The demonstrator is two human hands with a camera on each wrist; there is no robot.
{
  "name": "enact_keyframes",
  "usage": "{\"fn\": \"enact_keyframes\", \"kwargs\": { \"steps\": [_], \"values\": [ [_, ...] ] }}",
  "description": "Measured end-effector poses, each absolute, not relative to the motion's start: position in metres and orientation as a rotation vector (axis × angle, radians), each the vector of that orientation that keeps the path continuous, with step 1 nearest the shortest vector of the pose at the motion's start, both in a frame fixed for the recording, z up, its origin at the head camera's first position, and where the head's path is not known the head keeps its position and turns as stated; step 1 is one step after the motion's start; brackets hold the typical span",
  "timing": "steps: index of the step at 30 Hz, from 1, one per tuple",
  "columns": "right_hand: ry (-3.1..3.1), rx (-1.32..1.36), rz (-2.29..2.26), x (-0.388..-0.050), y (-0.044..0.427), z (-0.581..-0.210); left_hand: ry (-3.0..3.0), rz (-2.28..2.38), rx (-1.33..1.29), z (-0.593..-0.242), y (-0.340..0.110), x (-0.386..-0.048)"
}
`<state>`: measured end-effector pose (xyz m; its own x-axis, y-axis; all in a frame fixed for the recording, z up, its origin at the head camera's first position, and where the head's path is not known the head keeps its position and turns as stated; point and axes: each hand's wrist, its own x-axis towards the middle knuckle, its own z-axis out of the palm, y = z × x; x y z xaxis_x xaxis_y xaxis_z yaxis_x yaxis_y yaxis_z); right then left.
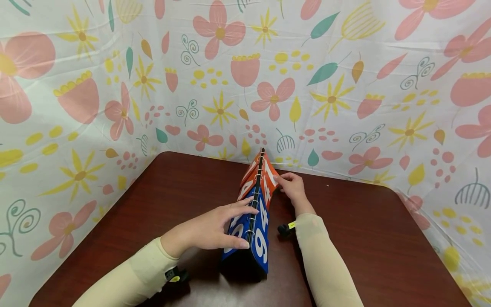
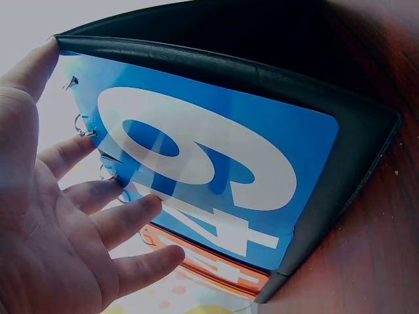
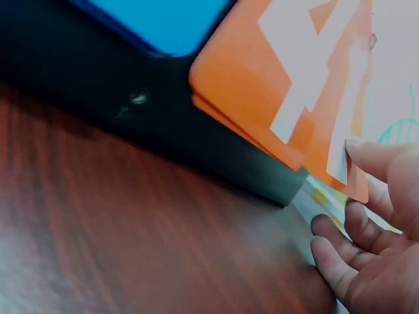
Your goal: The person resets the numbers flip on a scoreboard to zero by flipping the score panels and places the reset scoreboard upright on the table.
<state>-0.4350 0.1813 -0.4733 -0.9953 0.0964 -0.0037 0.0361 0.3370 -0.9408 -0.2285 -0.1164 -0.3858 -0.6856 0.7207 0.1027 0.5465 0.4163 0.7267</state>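
A tabletop flip scoreboard [image 1: 249, 238] stands like a tent, its ridge running away from me, with number cards on rings along both sides. Blue cards [image 2: 216, 150] showing 6 and 4 are at the near end, orange cards [image 3: 255, 85] showing 4 and 1 at the far end. My left hand [image 1: 215, 226] rests over the ridge with fingers spread and fairly straight, its thumb at the near top corner. At the far right, my right hand [image 1: 294, 189] pinches the lower edge of the end orange card [image 3: 357, 157] between thumb and finger, and that card stands slightly off the black frame.
The scoreboard stands on a dark reddish-brown table [image 1: 368, 238]. A floral-patterned curtain [image 1: 345, 140] hangs behind and along the sides. Small black devices with yellow tags, one of them a wrist camera [image 1: 285, 230], are on both sleeves.
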Motion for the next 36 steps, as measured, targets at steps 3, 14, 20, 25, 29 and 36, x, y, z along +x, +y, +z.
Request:
{"fn": "enact_keyframes", "kwargs": {
  "steps": [3, 14, 20, 25, 29, 36],
  "values": [
    [-2.478, -0.164, 1.901, -0.434, 0.187, -0.473, 2.446, 1.13, 1.105, -0.386, -0.116, -0.228],
    [-2.119, -0.217, 2.58, -0.431, 0.197, -0.463, 2.448, 1.125, 1.102, -0.387, -0.116, -0.228],
    [-1.996, -0.273, 2.695, -0.432, 0.197, -0.459, 2.451, 1.133, 1.128, -0.387, -0.116, -0.229],
    [-1.916, -0.298, 2.772, -0.432, 0.198, -0.457, 2.453, 1.135, 1.134, -0.387, -0.116, -0.229],
    [-1.871, -0.3, 2.819, -0.429, 0.2, -0.453, 2.454, 1.132, 1.13, -0.388, -0.115, -0.229],
    [-1.777, -0.328, 2.871, -0.429, 0.205, -0.453, 2.459, 1.129, 1.131, -0.388, -0.115, -0.228]
  ]
}}
